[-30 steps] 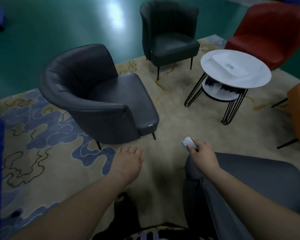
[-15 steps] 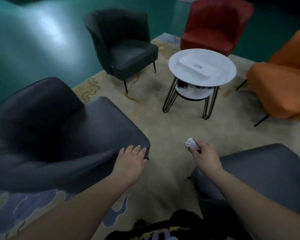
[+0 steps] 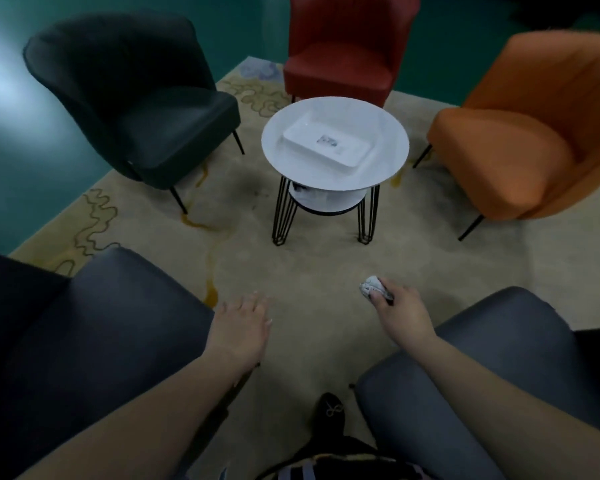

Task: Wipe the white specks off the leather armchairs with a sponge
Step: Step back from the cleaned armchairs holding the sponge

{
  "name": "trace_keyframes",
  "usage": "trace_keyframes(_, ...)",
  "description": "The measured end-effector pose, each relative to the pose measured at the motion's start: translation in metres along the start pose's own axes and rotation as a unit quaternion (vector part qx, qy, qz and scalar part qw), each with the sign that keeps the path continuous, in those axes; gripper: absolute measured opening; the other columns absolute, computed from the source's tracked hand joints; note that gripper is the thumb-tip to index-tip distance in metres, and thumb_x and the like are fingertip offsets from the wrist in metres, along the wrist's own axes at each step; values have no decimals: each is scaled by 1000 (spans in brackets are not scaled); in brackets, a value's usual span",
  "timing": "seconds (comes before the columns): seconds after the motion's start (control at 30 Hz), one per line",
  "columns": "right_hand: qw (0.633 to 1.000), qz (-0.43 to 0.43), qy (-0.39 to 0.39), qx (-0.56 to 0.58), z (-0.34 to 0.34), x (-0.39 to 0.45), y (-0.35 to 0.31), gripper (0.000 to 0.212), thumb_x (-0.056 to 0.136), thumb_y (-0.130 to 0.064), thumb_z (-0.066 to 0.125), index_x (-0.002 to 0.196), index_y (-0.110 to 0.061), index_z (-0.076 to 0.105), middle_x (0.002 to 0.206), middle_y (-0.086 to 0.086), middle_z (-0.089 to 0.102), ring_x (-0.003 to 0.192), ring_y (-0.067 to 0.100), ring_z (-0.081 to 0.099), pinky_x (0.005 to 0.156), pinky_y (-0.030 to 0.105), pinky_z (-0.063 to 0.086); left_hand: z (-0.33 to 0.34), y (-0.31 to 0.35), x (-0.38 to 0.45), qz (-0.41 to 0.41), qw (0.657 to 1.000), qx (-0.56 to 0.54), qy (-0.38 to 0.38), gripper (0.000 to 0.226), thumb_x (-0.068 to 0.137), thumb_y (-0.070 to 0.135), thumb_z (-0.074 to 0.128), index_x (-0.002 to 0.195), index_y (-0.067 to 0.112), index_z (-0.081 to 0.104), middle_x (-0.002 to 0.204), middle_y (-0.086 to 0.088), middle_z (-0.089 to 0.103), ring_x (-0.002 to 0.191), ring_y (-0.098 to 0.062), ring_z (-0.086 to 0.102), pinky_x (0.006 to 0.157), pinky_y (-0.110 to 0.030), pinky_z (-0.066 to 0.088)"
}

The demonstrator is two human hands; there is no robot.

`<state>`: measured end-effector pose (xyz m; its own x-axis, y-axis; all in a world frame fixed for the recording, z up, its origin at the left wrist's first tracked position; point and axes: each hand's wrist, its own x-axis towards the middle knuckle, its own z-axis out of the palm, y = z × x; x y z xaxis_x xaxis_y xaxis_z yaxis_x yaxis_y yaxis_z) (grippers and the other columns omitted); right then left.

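View: you are turning right, bringing the orange armchair fully into sight.
Right hand: pinching the sponge.
Left hand: hanging relaxed, grasping nothing.

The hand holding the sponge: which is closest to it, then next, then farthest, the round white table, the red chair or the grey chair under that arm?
From the right hand:
1. Grey chair, just beneath the arm.
2. Round white table, ahead in the middle.
3. Red chair, behind the table.
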<state>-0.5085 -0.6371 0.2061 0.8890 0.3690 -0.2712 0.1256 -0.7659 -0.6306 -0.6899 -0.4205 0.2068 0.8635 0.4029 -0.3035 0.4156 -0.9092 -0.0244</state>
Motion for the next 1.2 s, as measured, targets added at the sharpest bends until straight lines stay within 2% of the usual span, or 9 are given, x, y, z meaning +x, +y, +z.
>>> trace_keyframes(0.13,1000,-9,-3,6,-11,61,-14,38,95,-36,53,131,-25,55,104,2,48,96,22,57,79,23,35,-18,1,62,-21,999,-23,7,53,100,43,22,151,26,22,156,2,26,138,-21,29,109,-40,23)
trace_keyframes(0.2,1000,-12,-5,6,-15,87,-23,39,95,-36,53,133,-26,53,110,5,51,94,20,56,80,23,35,-26,1,87,-32,999,-40,11,54,100,44,19,151,26,22,157,3,25,140,-21,27,111,-41,21)
trace_keyframes(0.4,1000,-9,2,12,-14,165,-60,38,95,-35,53,132,-27,55,117,9,58,106,24,56,79,22,34,-54,-16,170,-34,998,-51,33,57,98,49,15,150,28,23,156,3,27,143,-22,22,117,-45,14)
trace_keyframes(0.6,999,-13,27,37,-14,254,-107,31,95,-31,52,123,-22,61,106,9,63,100,23,58,81,28,44,-86,-51,280,-8,997,-61,42,55,100,47,16,151,27,22,157,3,24,145,-21,16,118,-45,9)
trace_keyframes(0.7,998,-1,37,45,-20,294,-132,26,95,-29,51,118,-24,63,91,4,65,81,21,61,60,25,42,-105,-66,334,20,998,-53,35,54,101,47,17,151,27,22,157,3,24,145,-21,16,118,-46,9)
trace_keyframes(0.83,993,34,69,84,-24,337,-153,24,95,-34,50,114,-29,64,86,-2,64,71,3,56,48,10,36,-128,-79,395,68,996,-26,45,54,100,48,21,150,26,25,156,2,26,144,-22,19,117,-47,12)
trace_keyframes(0.93,990,46,68,113,-24,360,-164,22,94,-35,51,110,-29,64,89,0,65,75,6,59,51,12,36,-140,-86,434,92,995,-6,47,55,100,47,21,150,26,24,157,2,25,145,-22,17,117,-47,11)
trace_keyframes(1.07,989,51,66,125,-26,400,-174,13,92,-32,53,95,-27,65,71,2,64,68,13,60,56,25,39,-149,-88,488,98,994,-2,42,55,100,45,23,152,26,21,158,2,22,146,-22,14,117,-45,9)
trace_keyframes(1.2,987,69,63,131,-23,455,-179,5,89,-34,57,87,-36,61,70,-10,64,64,1,60,53,17,38,-151,-92,549,101,995,-6,23,54,101,43,23,152,27,17,159,2,18,146,-21,12,117,-43,8)
